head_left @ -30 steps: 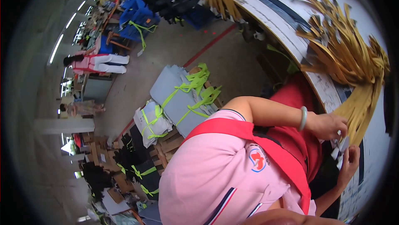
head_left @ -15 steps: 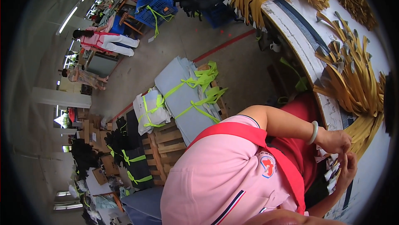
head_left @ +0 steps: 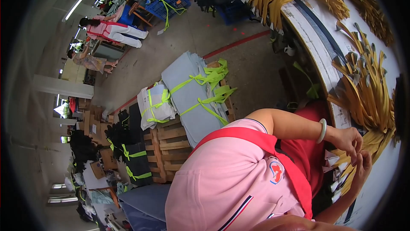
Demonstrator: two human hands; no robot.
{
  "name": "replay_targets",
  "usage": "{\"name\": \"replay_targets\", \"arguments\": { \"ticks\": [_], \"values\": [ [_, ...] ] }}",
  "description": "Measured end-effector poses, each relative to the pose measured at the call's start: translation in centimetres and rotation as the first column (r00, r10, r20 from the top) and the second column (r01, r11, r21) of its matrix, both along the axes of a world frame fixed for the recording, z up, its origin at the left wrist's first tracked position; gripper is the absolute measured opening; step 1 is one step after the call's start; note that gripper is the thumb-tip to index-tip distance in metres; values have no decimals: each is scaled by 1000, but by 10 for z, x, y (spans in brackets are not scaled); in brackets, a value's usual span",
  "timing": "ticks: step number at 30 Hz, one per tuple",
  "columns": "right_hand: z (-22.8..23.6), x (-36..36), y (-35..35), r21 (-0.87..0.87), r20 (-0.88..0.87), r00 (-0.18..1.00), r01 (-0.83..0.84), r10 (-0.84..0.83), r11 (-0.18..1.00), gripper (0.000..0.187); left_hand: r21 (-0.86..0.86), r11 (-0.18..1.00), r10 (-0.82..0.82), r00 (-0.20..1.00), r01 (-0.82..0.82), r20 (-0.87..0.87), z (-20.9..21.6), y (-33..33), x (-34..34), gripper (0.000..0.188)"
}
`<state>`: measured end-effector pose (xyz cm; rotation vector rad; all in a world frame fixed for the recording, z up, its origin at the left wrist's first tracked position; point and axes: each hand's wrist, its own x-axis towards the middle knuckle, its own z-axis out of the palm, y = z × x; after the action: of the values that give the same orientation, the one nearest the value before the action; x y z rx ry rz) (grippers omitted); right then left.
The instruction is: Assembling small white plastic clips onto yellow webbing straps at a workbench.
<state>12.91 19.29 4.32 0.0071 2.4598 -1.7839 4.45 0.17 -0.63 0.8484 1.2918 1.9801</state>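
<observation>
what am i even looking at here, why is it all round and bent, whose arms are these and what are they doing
There is no machine here. This is one picture from a wide fisheye camera worn on a person's head, which is why straight edges bend. The head is tilted, so the floor fills the left and a white table curves down the right.

The pink shirt and both arms belong to the wearer. The left hand, with a pale bracelet, and the right hand meet at the table edge over yellow strips, which lie in heaps on the table. The fingers are curled there, but what they pinch is too small to tell.

On the floor, a wooden pallet carries grey bundles tied with green tape. Another person works far off.
</observation>
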Motion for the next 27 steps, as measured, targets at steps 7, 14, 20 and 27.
{"name": "replay_targets", "arguments": {
  "ticks": [7, 14, 20, 27],
  "values": [
    [-8, -11, -8, -118, -11, 999, 30, -32, 993, 16, 38, 999, 11, 996, -14, 83, -10, 3, -12, 17],
    [-29, -17, 16, -187, -7, 1000, -8, 7, 982, 18, 145, 988, 15, 973, -50, 230, -17, 13, -14, 16],
    [-39, -21, 22, -299, 58, 998, 19, -2, 954, 17, 118, 992, -72, 968, 45, 241, -17, 7, -18, 17],
    [-17, -18, 3, -135, 40, 998, -46, 52, 990, 15, 7, 999, 39, 994, -40, 102, -18, 5, -23, 17]
  ]
}}
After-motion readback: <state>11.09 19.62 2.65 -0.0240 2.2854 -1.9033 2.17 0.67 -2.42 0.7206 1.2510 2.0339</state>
